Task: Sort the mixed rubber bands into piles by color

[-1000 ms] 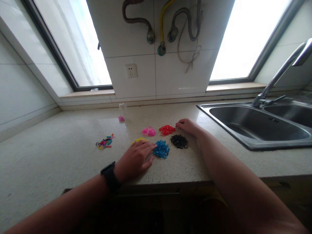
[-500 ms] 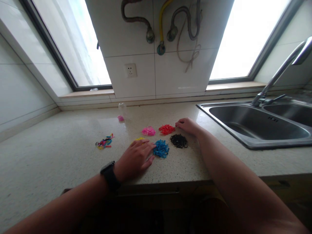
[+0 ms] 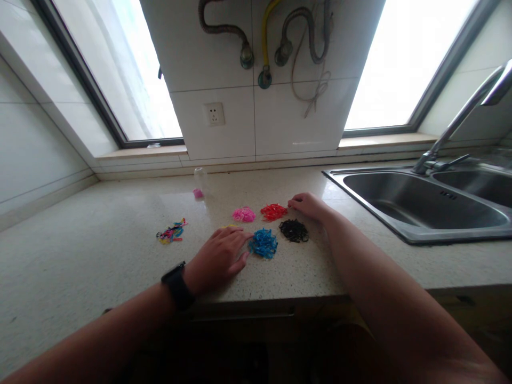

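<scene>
My left hand (image 3: 220,254), with a black watch on its wrist, lies over the counter with fingers stretched out at the left edge of a pile of blue rubber bands (image 3: 263,244). Behind its fingers a yellow pile (image 3: 230,226) shows only in part. My right hand (image 3: 306,205) rests beside the red rubber bands (image 3: 274,212), its fingers curled together; whatever is between them is hidden. Just in front of it lies a black pile (image 3: 294,230). A pink pile (image 3: 244,214) sits left of the red one. Farther left are mixed-colour bands (image 3: 171,233).
A clear bottle or jar (image 3: 200,178) stands near the wall, with a small pink thing (image 3: 198,193) before it. On the right a steel sink (image 3: 376,226) with a tap (image 3: 452,122) is set into the counter (image 3: 100,256). Hoses and a socket (image 3: 215,114) are on the wall.
My left hand has drawn back slightly to the left, uncovering more of the blue pile's left edge. The right hand has stayed in place.
</scene>
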The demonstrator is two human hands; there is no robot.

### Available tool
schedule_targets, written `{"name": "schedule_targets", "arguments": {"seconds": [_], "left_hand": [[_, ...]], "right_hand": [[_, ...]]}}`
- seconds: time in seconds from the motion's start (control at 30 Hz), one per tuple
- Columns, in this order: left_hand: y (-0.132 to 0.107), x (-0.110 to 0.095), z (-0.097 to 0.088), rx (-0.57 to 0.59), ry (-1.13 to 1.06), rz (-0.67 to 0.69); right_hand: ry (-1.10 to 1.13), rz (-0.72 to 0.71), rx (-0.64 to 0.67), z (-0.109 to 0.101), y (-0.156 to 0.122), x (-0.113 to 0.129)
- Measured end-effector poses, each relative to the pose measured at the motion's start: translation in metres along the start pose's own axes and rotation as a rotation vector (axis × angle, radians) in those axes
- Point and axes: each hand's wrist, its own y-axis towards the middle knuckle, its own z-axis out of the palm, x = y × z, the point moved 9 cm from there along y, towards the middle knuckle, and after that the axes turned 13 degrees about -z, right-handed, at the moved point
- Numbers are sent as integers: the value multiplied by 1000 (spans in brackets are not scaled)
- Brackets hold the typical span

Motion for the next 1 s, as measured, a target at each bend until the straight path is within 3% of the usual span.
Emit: {"name": "schedule_targets", "arguments": {"seconds": [0.3,0.57,1.0], "left_hand": [[0,1,4,8,20,-3],[1,-5,-6,-26,40,-3],[-3,-8,-1,-14,106,27]], "right_hand": [[2,6,-2,-1,-2,4],[-17,18,6,-3,-3,5],[-23,3,6,1,0,-1]]}}
